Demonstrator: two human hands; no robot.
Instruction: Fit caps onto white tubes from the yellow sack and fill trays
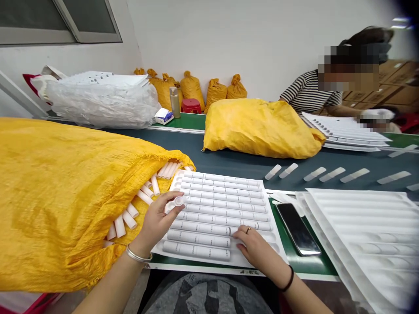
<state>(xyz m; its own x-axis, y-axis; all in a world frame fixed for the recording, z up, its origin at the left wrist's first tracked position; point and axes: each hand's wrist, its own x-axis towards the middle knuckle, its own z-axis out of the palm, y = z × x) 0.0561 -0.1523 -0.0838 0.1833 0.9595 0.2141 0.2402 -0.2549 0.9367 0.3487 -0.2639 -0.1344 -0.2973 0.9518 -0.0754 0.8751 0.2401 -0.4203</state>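
In my left hand (162,216), thumb and fingers pinch a small whitish plastic cap (178,201) with a round open end, above the left side of a white moulded tray (240,260). Printed white tubes (196,247) lie side by side in its grooves; several reach farther right than the nearest ones. My right hand (257,247) is over the tray's right part, its bent fingertips at the right end of one tube. Whatever lies between those fingers is hidden.
On the left, a large yellow woven sack (75,196) spills white tubes (131,220). A phone (298,229) and stacked trays (366,218) are to the right. Translucent plastic pieces (314,174) lie on the dark belt (235,165) beyond. Across it, a person (304,91) handles white trays.
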